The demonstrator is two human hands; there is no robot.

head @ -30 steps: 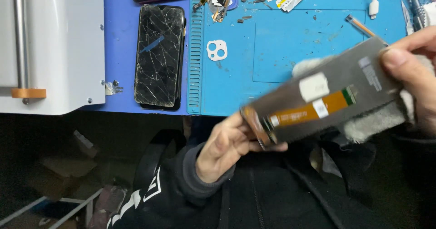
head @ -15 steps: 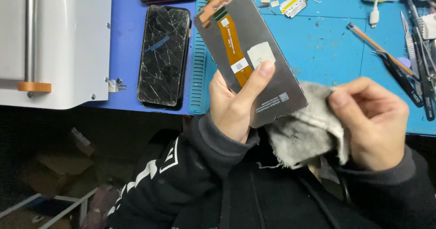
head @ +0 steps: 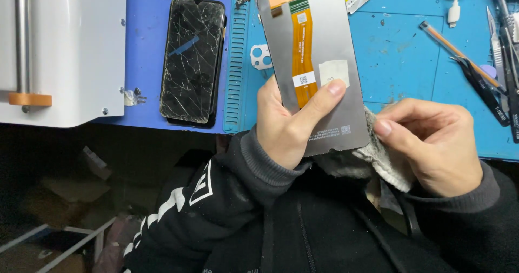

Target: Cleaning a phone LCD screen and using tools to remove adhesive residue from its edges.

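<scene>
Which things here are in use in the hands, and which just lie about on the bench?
In use: left hand holding the grey display panel; right hand holding the grey cloth.

Lying about: cracked phone, tweezers, pen, white machine.

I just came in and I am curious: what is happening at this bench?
A person's left hand holds a grey rectangular screen panel with an orange flex ribbon upright, back side facing the camera. The right hand presses a grey worn cloth against its lower edge. A black phone with cracked glass lies on the blue mat.
</scene>
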